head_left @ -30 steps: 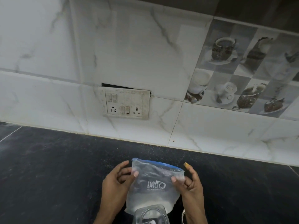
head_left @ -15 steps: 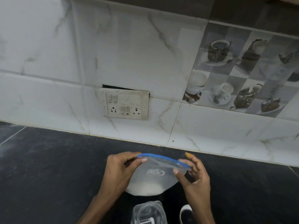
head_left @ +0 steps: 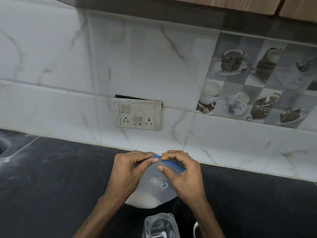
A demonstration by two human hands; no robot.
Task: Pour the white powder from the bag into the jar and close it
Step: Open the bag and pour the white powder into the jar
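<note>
A clear zip bag point(head_left: 155, 186) with a blue seal strip holds white powder pooled at its lower end. It is held above the black counter point(head_left: 51, 186). My left hand point(head_left: 128, 170) pinches the left end of the blue strip. My right hand point(head_left: 181, 170) pinches the strip just beside it, fingers over the bag's upper right part. Below the bag, at the bottom edge of the view, stands a clear open jar point(head_left: 160, 226). A white rim, perhaps the lid point(head_left: 195, 229), peeks out to the jar's right behind my right forearm.
A white marble-tiled wall runs behind the counter, with a switch and socket plate point(head_left: 139, 114) above my hands. Patterned cup tiles point(head_left: 257, 83) are at the right. A pale curved shape point(head_left: 3, 148) shows at the far left edge.
Both hands lifted the bag up and away from the jar. The fingers came together at the left end of the blue strip. The view tilted upward.
</note>
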